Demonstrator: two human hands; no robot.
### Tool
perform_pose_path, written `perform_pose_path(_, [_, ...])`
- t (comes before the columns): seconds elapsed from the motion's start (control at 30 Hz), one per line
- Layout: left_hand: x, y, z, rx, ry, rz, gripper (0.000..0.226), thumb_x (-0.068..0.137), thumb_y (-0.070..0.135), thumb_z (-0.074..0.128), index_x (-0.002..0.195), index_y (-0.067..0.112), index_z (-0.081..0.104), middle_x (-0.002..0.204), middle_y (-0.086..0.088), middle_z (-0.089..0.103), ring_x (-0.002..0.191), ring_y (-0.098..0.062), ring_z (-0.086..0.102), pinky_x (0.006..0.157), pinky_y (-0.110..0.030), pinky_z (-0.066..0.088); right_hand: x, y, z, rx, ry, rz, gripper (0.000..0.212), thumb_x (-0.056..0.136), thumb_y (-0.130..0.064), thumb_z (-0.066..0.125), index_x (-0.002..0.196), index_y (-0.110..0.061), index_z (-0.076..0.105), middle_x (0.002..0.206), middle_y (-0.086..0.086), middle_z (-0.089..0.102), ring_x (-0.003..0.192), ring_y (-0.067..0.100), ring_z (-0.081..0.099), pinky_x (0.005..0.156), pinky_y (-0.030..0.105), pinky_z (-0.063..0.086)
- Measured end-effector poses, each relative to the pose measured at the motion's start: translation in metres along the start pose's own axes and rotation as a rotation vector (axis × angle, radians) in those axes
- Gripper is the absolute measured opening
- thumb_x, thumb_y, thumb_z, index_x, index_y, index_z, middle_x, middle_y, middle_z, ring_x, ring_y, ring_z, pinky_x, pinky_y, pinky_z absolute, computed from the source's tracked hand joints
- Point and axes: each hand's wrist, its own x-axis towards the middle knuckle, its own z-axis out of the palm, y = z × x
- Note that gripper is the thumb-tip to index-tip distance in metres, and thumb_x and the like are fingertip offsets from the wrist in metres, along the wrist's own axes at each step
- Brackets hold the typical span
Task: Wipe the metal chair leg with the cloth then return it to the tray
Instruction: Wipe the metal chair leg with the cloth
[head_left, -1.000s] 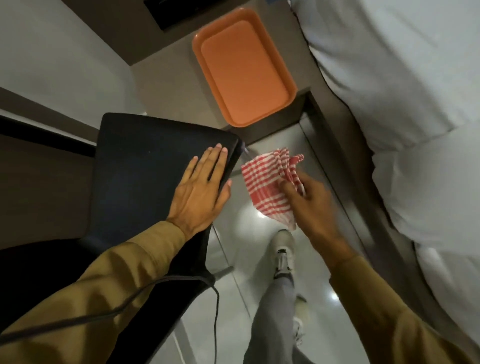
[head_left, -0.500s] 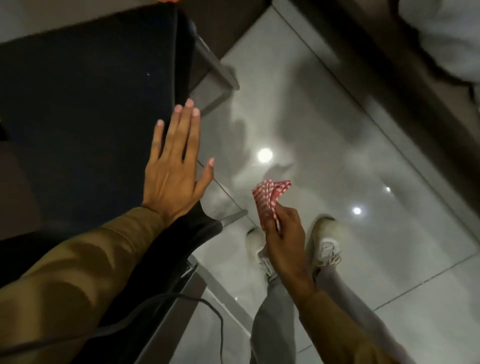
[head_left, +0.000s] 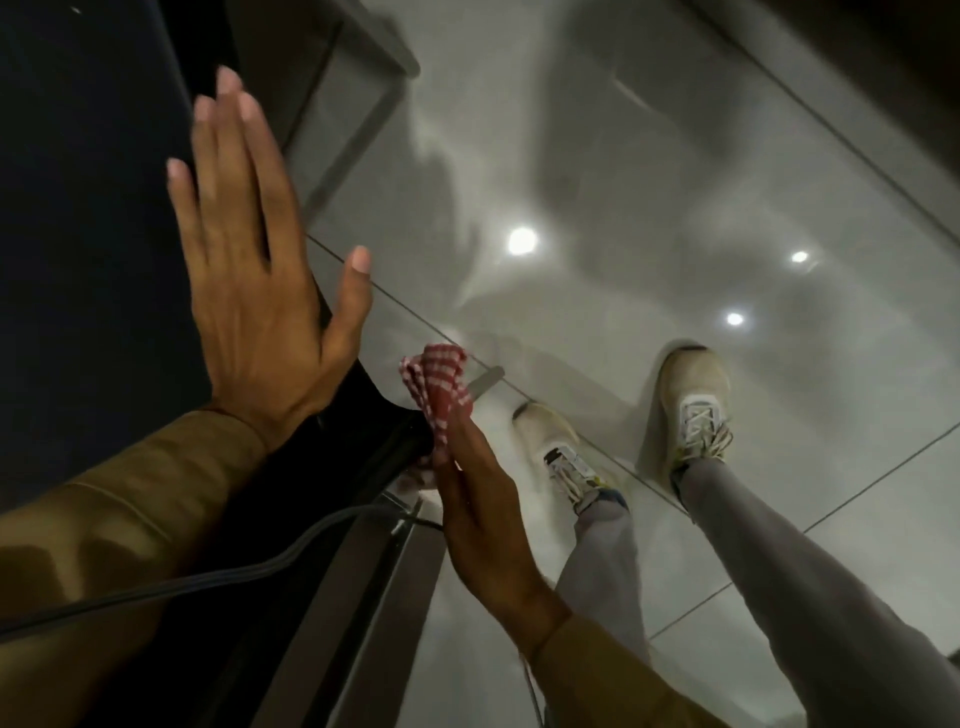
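1. The left hand (head_left: 254, 291) lies flat and open on the dark seat (head_left: 88, 208), fingers straight and together, thumb splayed past the seat's right edge; it grips nothing.
2. The right hand (head_left: 478, 519) is turned edge-on, fingers extended and pinching the cloth (head_left: 439, 387); the thumb is hidden, so the exact grip is unclear.
3. The cloth is a soft red-and-white checked fabric, bunched into a rounded wad above the fingertips; it sits at the seat's near right corner, against the metal leg (head_left: 384, 587), though actual contact with the metal cannot be made out.
4. The leg is a flat, smooth grey bar running down from under the seat corner towards the lower edge of the view; its surface has a dull sheen.
5. Both sleeves (head_left: 130, 519) are matte tan fabric; a thin dark cable (head_left: 208, 577) curves across the left one.
6. The floor (head_left: 649, 182) is glossy pale tile with thin dark joints, reflecting three round lights; two worn off-white laced shoes (head_left: 693, 395) and grey trouser legs stand on it to the right.
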Motion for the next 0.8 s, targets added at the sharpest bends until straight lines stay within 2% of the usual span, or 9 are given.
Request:
perform_pose_path(0.1, [0.0,0.002,-0.001,-0.002,0.01,-0.008,0.083,0.112,0.044,0.034,0.166,-0.018,0.019,0.176,-0.038,0.022,0.167,-0.051,0.019,0.139,-0.057,0.008,0.011,0.016,-0.002,0.079,0.055,0.0,0.043,0.103,0.013,0.047,0.146,0.005,0.051,0.15,0.017,0.058,0.143,0.016,0.053,0.124,0.034,0.041])
perform_pose_path(0.2, [0.002,0.001,0.001,0.004,0.019,-0.003,0.082,0.112,0.043,0.035,0.166,-0.017,0.021,0.176,-0.037,0.023,0.167,-0.051,0.02,0.139,-0.059,0.009,0.029,0.034,-0.002,0.223,0.05,0.048,0.038,0.1,0.019,0.045,0.135,0.013,0.059,0.132,0.028,0.066,0.113,-0.012,0.062,0.103,0.006,0.047])
perform_pose_path(0.23, [0.003,0.001,0.002,0.006,0.021,-0.004,0.082,0.112,0.043,0.035,0.166,-0.017,0.021,0.176,-0.037,0.023,0.167,-0.051,0.021,0.139,-0.06,0.009,0.034,0.039,-0.001,0.275,0.038,0.059,0.037,0.099,0.018,0.047,0.133,0.012,0.061,0.125,0.028,0.069,0.105,-0.012,0.062,0.098,0.003,0.047])
perform_pose_path(0.33, [0.002,0.001,0.003,0.014,-0.002,-0.008,0.082,0.112,0.043,0.035,0.166,-0.018,0.02,0.176,-0.037,0.022,0.168,-0.051,0.02,0.139,-0.064,0.011,0.058,0.063,-0.004,0.435,0.031,0.154,0.028,0.1,0.004,0.055,0.124,0.015,0.066,0.107,0.027,0.066,0.086,0.012,0.066,0.081,0.02,0.058])
perform_pose_path(0.4, [0.002,0.0,0.002,0.021,-0.016,-0.01,0.082,0.113,0.043,0.034,0.166,-0.017,0.019,0.177,-0.036,0.021,0.168,-0.052,0.019,0.139,-0.065,0.01,0.081,0.076,-0.008,0.353,0.106,0.303,0.032,0.104,-0.009,0.053,0.105,0.02,0.068,0.092,0.028,0.06,0.071,0.024,0.06,0.068,0.032,0.053])
perform_pose_path(0.5, [0.001,-0.001,0.004,0.023,-0.01,-0.006,0.08,0.114,0.042,0.036,0.167,-0.016,0.02,0.178,-0.035,0.021,0.168,-0.051,0.018,0.139,-0.063,0.008,0.11,0.095,-0.014,0.324,0.132,0.424,0.045,0.106,-0.018,0.052,0.066,-0.006,0.07,0.055,0.01,0.058,0.049,0.02,0.053,0.052,0.031,0.044])
perform_pose_path(0.63, [0.001,-0.003,0.007,0.04,0.003,0.004,0.079,0.115,0.043,0.035,0.168,-0.014,0.021,0.178,-0.033,0.022,0.168,-0.05,0.019,0.139,-0.059,0.008,0.113,0.084,-0.009,0.113,0.127,0.413,0.031,0.105,-0.015,0.054,0.086,0.008,0.066,0.067,0.018,0.06,0.053,0.026,0.053,0.052,0.033,0.044])
perform_pose_path(0.7, [-0.001,-0.004,0.006,0.053,0.003,0.011,0.078,0.116,0.044,0.034,0.168,-0.012,0.019,0.179,-0.031,0.022,0.169,-0.048,0.018,0.14,-0.057,0.007,0.089,0.068,-0.011,0.045,0.052,0.288,0.026,0.102,-0.009,0.057,0.101,0.015,0.067,0.081,0.027,0.065,0.061,0.036,0.056,0.056,0.036,0.049])
perform_pose_path(0.8, [-0.001,-0.002,0.006,0.048,0.004,0.018,0.078,0.116,0.044,0.034,0.169,-0.01,0.018,0.18,-0.029,0.021,0.169,-0.046,0.017,0.14,-0.056,0.007,0.042,0.048,-0.009,0.045,0.072,0.08,0.026,0.097,-0.003,0.058,0.117,0.008,0.071,0.097,0.022,0.075,0.077,0.025,0.071,0.07,0.025,0.06])
